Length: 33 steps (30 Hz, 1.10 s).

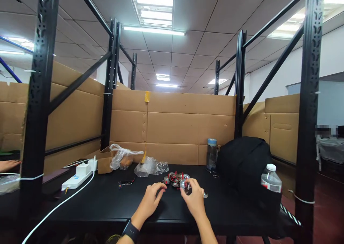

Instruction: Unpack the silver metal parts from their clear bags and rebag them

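Observation:
My right hand (pixel 194 197) pinches a small round, shiny silver object (pixel 185 185) between thumb and fingers; its exact kind is too small to make out. A pile of similar round silver pieces with red parts (pixel 174 179) lies on the black tabletop (pixel 107 204) just beyond my hands. Another shiny piece (pixel 205 195) shows at the right side of my right hand. My left hand (pixel 153 198) hovers beside the pile, fingers curved and a little apart, with nothing in it. A dark watch (pixel 130 230) is on my left wrist.
Clear plastic packaging (pixel 151 167) and a tied plastic bag (pixel 123 157) lie at the back. A white power strip (pixel 76 179) with a cable is on the left, near a keychain (pixel 126 182). To the right stand a blue-capped bottle (pixel 211 154), a black backpack (pixel 243 165) and a water bottle (pixel 271 179).

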Motion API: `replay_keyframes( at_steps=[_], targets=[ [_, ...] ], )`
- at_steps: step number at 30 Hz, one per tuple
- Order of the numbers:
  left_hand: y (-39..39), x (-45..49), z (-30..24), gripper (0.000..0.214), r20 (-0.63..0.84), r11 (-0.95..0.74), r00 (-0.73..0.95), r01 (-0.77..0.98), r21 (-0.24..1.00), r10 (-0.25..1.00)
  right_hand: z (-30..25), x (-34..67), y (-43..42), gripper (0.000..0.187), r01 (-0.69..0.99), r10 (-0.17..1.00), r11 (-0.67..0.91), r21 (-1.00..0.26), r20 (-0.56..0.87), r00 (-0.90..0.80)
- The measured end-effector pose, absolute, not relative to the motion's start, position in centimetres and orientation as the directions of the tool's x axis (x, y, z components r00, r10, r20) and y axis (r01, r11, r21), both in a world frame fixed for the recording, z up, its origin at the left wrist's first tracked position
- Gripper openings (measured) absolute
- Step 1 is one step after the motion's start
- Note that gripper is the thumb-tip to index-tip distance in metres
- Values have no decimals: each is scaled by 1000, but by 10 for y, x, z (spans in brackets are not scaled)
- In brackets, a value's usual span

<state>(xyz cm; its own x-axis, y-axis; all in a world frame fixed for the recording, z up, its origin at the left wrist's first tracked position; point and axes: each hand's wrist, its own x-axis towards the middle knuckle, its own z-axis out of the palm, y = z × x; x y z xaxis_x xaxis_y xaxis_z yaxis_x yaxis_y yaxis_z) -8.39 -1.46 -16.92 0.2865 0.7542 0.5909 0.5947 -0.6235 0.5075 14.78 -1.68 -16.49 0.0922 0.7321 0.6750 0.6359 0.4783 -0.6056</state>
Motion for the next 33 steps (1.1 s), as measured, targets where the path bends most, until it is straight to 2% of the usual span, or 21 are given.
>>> replay_keyframes(
  at_steps=[3,7,11,16,23,27,30,33],
  targets=[
    [-16,-83,-168,28,566,-650,343,541,534,750,-170,119,-28,28,351,749,626,-697,662,-20],
    [-17,-87,-171,26,558,-616,294,541,573,776,-177,90,-33,32,127,804,594,-794,582,-120],
    [-18,-88,-171,22,604,-612,228,554,565,764,-176,84,-29,36,16,837,541,-841,537,-109],
    [-22,-83,-164,18,680,-731,305,449,514,666,-174,87,-28,37,-17,855,509,-861,508,-105],
    [-18,-81,-170,19,722,-625,185,666,407,667,-171,92,-29,29,153,822,561,-813,569,11],
    [-13,-84,-172,28,710,-390,-35,817,426,703,-162,130,-19,31,387,772,537,-750,621,132],
    [-8,-85,-175,30,648,-187,-149,888,420,747,-160,175,-7,24,679,738,411,-609,659,145],
    [-4,-86,-180,30,600,-90,-180,916,392,780,-166,214,3,20,847,787,206,-490,597,154]
  ],
)
